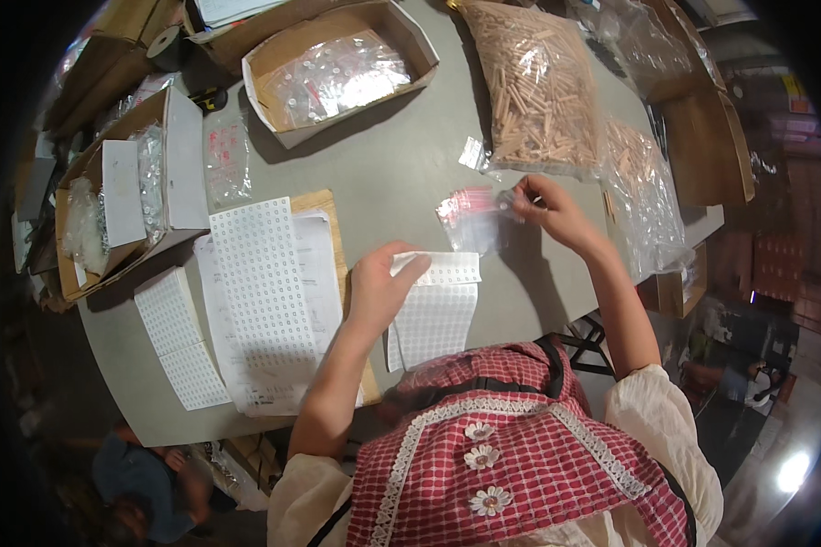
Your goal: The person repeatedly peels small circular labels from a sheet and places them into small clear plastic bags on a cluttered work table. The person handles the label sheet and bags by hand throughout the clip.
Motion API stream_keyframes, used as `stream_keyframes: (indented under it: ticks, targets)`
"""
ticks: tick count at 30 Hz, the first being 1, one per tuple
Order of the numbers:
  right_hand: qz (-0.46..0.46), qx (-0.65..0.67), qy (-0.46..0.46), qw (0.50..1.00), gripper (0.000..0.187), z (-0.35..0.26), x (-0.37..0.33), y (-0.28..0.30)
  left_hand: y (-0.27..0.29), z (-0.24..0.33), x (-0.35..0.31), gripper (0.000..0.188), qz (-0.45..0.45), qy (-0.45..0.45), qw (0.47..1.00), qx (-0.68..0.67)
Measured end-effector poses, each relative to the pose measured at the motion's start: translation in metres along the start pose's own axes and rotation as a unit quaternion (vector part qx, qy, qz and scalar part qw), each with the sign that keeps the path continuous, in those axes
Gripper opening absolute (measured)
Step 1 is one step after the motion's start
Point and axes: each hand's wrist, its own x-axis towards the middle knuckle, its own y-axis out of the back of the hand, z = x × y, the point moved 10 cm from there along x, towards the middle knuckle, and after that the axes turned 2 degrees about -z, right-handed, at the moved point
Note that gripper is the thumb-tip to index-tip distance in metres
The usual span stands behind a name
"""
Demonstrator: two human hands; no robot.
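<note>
I list: left hand (pixel 380 283), fingers closed on a white label sheet (pixel 452 270), centre frame. Right hand (pixel 555 211), fingers bunched beside small clear bags (pixel 480 223), right of centre; whether gripping one, I cannot tell. Tabletop (pixel 365 173) beyond: bag of wooden pieces (pixel 538 96), upper right; open carton (pixel 263 117), upper centre-left.

I have a white label sheet (pixel 434 317) bent across near its top, just beside small clear, red-striped plastic bags (pixel 472 217).
</note>
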Motion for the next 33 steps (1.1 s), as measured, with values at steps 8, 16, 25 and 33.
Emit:
stream_keyframes:
  ticks: [8, 16, 25, 33]
  targets:
    - [-0.028, 0.237, 0.062, 0.969, 0.021, -0.122, 0.126, -0.014, 0.006, 0.006, 0.000, 0.025, 0.005, 0.019, 0.999, 0.039]
    - [0.115, -0.366, 0.248, 0.890, 0.027, -0.109, 0.065, 0.001, 0.004, 0.013, -0.007, 0.029, 0.029, 0.003, 0.999, 0.040]
    - [0.196, -0.497, 0.324, 0.781, 0.015, -0.090, 0.033, -0.030, 0.004, 0.005, -0.005, 0.027, 0.042, 0.002, 0.999, 0.003]
    - [0.114, -0.351, 0.154, 0.916, 0.016, -0.035, -0.032, -0.016, -0.005, -0.002, -0.012, 0.021, 0.037, -0.024, 0.996, -0.081]
